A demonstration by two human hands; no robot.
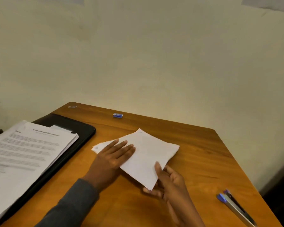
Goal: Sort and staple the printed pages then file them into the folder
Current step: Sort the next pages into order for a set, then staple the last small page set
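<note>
One printed stack [28, 153] atop black folder [83, 128]; left hand [111, 158] flat on loose sheets [148, 153], right hand [170, 183] pinching them.

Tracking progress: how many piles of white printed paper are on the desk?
2. Thick white stack on the black folder at left; thin white set at centre, left hand pressing it, right hand pinching its corner. Others may be hidden.

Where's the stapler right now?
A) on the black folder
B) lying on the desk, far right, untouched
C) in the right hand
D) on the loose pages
B: the stapler lies on the desk at the right, apart from the right hand, which pinches a corner of the pages.
</note>
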